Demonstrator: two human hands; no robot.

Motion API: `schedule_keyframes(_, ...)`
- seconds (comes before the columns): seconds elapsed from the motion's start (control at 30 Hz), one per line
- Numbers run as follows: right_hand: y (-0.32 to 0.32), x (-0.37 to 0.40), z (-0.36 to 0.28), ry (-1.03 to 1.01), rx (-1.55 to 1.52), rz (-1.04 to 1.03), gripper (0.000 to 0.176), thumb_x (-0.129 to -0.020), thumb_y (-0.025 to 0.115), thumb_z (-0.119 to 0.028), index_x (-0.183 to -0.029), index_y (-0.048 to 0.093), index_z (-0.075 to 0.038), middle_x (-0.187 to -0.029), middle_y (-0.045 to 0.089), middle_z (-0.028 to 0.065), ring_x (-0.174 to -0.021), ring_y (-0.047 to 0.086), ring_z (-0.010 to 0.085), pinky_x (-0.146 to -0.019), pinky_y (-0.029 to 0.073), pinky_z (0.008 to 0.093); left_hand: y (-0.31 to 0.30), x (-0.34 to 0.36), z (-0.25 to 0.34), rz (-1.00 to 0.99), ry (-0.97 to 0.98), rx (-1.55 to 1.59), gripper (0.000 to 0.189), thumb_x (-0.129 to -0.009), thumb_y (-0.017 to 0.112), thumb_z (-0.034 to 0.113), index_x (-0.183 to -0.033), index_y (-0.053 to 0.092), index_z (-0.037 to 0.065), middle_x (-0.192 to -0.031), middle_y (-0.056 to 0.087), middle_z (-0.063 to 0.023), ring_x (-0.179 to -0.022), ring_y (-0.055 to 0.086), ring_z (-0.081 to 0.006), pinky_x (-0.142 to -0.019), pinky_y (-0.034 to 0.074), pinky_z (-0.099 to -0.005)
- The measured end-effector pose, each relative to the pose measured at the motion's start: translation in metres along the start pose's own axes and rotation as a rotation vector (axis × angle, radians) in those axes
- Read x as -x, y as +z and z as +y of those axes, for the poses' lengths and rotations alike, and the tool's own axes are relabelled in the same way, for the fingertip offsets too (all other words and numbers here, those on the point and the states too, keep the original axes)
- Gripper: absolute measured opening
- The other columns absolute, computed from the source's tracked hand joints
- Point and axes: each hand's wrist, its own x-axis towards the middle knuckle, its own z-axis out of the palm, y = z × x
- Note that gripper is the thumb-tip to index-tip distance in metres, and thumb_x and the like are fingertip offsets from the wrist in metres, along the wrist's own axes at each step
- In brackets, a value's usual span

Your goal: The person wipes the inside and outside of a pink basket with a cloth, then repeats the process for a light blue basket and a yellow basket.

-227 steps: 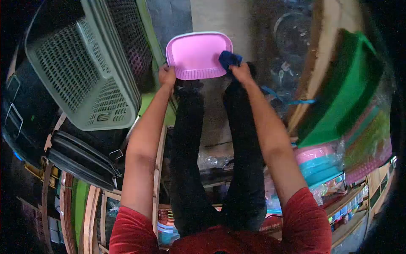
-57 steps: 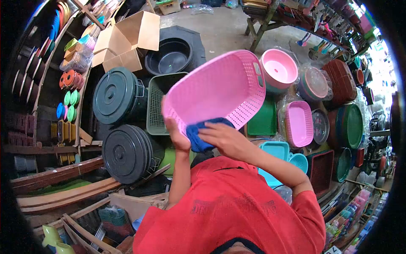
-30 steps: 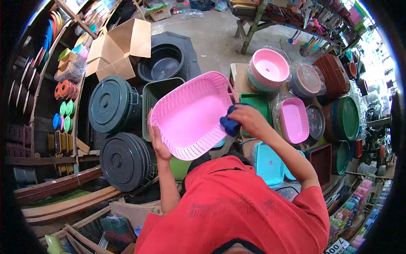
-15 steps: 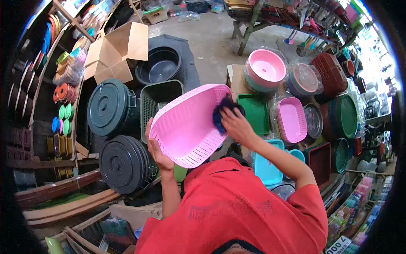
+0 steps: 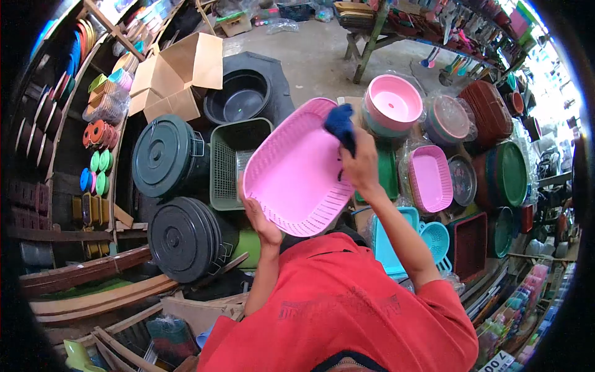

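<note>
Plastics stall: left hand (image 5: 263, 220) (fingers half-hidden) tight on pink basket (image 5: 297, 170), right hand (image 5: 361, 166) fisted around blue cloth (image 5: 341, 124).

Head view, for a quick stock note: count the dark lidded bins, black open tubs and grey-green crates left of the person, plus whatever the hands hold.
Dark lidded bins: 2
Black open tub: 1
Grey-green perforated crate: 1
Pink basket, in the left hand: 1
Blue cloth, in the right hand: 1
Total: 6

Left hand (image 5: 263, 224) gripped the pink basket (image 5: 297, 170) at its lower rim, right hand (image 5: 359, 166) pressed a blue cloth (image 5: 341, 124) at its top edge, black lidded bins (image 5: 166, 155) lay beside.
</note>
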Motion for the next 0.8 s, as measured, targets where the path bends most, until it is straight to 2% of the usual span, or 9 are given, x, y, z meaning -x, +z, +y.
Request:
schedule_keyframes(0.07,0.029,-0.006,0.002,-0.099,0.020,-0.002,0.066,-0.082,0.072,-0.006,-0.145,0.054,-0.004,-0.139,0.057,0.0273,-0.131,0.052,0.0472,-0.116,0.039,0.0494,-0.002,0.008,-0.015,-0.030,-0.042,0.038,0.069,-0.114,0.031,0.052,-0.162,0.030,0.003,-0.159,0.043,-0.0178,-0.147,0.043,-0.0298,-0.123,0.031,-0.0441)
schedule_keyframes(0.1,0.043,-0.003,0.006,-0.066,0.121,-0.051,0.075,-0.083,0.069,-0.005,-0.155,0.046,-0.004,-0.152,0.047,0.0288,-0.143,0.042,0.0487,-0.122,0.031,0.0527,0.006,0.011,-0.015,-0.073,-0.032,0.069,0.074,-0.113,0.031,0.055,-0.163,0.028,0.000,-0.162,0.039,-0.0186,-0.148,0.041,-0.0309,-0.124,0.030,-0.0441)
schedule_keyframes(0.13,0.055,-0.001,0.009,-0.065,0.119,-0.040,0.075,-0.083,0.069,-0.005,-0.155,0.046,-0.004,-0.152,0.047,0.0288,-0.143,0.042,0.0487,-0.122,0.031,0.0527,0.012,0.013,-0.013,-0.115,-0.020,0.102,0.079,-0.112,0.032,0.057,-0.163,0.026,-0.002,-0.164,0.035,-0.0194,-0.150,0.038,-0.0320,-0.124,0.029,-0.0442)
schedule_keyframes(0.23,0.078,0.010,0.005,-0.010,0.044,0.005,0.087,-0.085,0.061,-0.008,-0.164,0.026,-0.001,-0.167,0.027,0.0305,-0.157,0.019,0.0500,-0.127,0.015,0.0617,0.014,0.010,-0.006,-0.139,-0.010,0.085,0.081,-0.111,0.034,0.059,-0.163,0.027,-0.003,-0.165,0.033,-0.0189,-0.151,0.037,-0.0317,-0.125,0.028,-0.0445)
schedule_keyframes(0.33,0.081,0.024,-0.019,-0.034,0.047,-0.033,0.082,-0.093,0.063,-0.014,-0.165,0.025,0.001,-0.170,0.024,0.0288,-0.160,0.016,0.0459,-0.129,0.012,0.0581,0.018,0.014,-0.005,-0.156,0.004,0.093,0.081,-0.111,0.035,0.059,-0.162,0.028,-0.003,-0.165,0.034,-0.0188,-0.152,0.037,-0.0316,-0.125,0.028,-0.0446)
schedule_keyframes(0.53,0.089,0.052,-0.041,-0.087,-0.030,-0.117,0.084,-0.093,0.066,-0.016,-0.165,0.024,0.001,-0.170,0.023,0.0282,-0.160,0.015,0.0456,-0.129,0.009,0.0576,0.008,0.016,-0.019,-0.127,0.080,-0.022,0.079,-0.111,0.035,0.058,-0.161,0.033,-0.004,-0.165,0.036,-0.0191,-0.152,0.036,-0.0316,-0.126,0.025,-0.0453)
schedule_keyframes(0.63,0.078,0.060,-0.050,-0.230,-0.135,-0.280,0.094,-0.085,0.067,-0.013,-0.166,0.022,0.001,-0.172,0.021,0.0263,-0.161,0.010,0.0455,-0.130,0.006,0.0581,0.004,0.015,-0.022,-0.120,0.102,-0.046,0.080,-0.110,0.035,0.059,-0.160,0.034,-0.004,-0.164,0.037,-0.0191,-0.152,0.035,-0.0313,-0.127,0.023,-0.0453)
schedule_keyframes(0.73,0.061,0.064,-0.059,-0.362,-0.189,-0.424,0.089,-0.085,0.064,-0.015,-0.164,0.027,0.000,-0.168,0.027,0.0288,-0.160,0.014,0.0474,-0.129,0.008,0.0609,0.004,0.014,-0.019,-0.112,0.108,-0.040,0.080,-0.111,0.035,0.059,-0.160,0.034,-0.004,-0.164,0.037,-0.0185,-0.153,0.035,-0.0308,-0.127,0.023,-0.0448)
schedule_keyframes(0.8,0.056,0.068,-0.058,-0.411,-0.196,-0.474,0.090,-0.082,0.064,-0.016,-0.164,0.030,-0.002,-0.169,0.027,0.0259,-0.161,0.014,0.0458,-0.129,0.008,0.0614,0.000,0.017,-0.016,-0.109,0.120,-0.076,0.079,-0.111,0.034,0.059,-0.160,0.034,-0.003,-0.164,0.038,-0.0181,-0.153,0.035,-0.0304,-0.127,0.023,-0.0445)
